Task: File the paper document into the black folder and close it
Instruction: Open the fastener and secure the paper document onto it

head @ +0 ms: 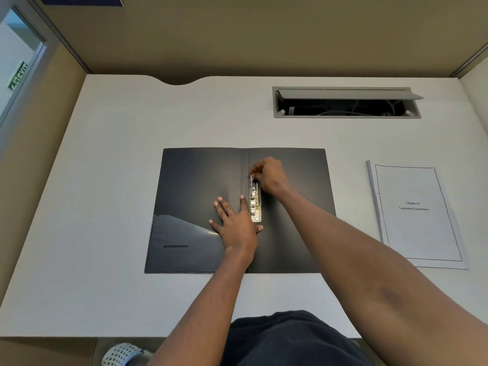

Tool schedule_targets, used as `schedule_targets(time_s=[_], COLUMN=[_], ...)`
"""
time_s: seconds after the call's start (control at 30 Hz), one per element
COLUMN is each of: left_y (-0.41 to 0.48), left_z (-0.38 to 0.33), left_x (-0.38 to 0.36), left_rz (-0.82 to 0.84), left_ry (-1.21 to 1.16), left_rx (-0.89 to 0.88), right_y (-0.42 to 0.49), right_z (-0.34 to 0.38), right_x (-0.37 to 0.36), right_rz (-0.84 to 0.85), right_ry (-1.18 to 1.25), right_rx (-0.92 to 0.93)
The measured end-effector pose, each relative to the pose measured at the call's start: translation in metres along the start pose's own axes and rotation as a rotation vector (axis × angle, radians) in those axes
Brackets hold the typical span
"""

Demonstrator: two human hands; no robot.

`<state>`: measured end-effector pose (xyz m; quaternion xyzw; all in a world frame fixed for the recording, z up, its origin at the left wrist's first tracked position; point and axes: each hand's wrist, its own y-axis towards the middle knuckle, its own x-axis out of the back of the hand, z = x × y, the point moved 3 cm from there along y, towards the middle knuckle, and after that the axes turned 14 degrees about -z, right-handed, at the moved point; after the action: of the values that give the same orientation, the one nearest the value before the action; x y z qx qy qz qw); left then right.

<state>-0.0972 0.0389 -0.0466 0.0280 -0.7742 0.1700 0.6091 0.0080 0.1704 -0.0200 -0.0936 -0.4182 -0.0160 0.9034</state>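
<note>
The black folder (190, 186) lies open flat in the middle of the white desk (105, 143). A metal spring clip (255, 204) runs along its spine, on the right leaf. My left hand (235, 223) rests flat with fingers spread on the folder beside the clip, holding nothing. My right hand (269, 175) pinches the lever at the clip's far end. The paper document (414, 215), a thin white stack with a printed title page, lies on the desk to the right of the folder, apart from it.
An open cable hatch (346, 103) with its grey lid raised is set into the desk at the back right. Beige partition walls enclose the desk on three sides. The desk's front edge is close to my body.
</note>
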Motion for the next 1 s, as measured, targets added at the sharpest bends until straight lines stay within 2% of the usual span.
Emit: schedule_targets(time_s=[0.53,0.9,1.0], left_y=[-0.004,-0.012,-0.018], left_z=[-0.002,-0.002,-0.011], left_x=[0.011,0.020,0.026], left_rz=[0.019,0.026,-0.037], left_ry=[0.004,-0.027,-0.015], left_rx=[-0.024,-0.025,-0.005], right_y=[-0.023,-0.072,-0.080], right_z=[-0.015,-0.080,-0.102], right_x=[0.012,0.057,0.079], right_rz=[-0.052,-0.149,-0.190], right_ry=[0.091,0.113,0.097], right_rx=[0.019,-0.038,-0.038])
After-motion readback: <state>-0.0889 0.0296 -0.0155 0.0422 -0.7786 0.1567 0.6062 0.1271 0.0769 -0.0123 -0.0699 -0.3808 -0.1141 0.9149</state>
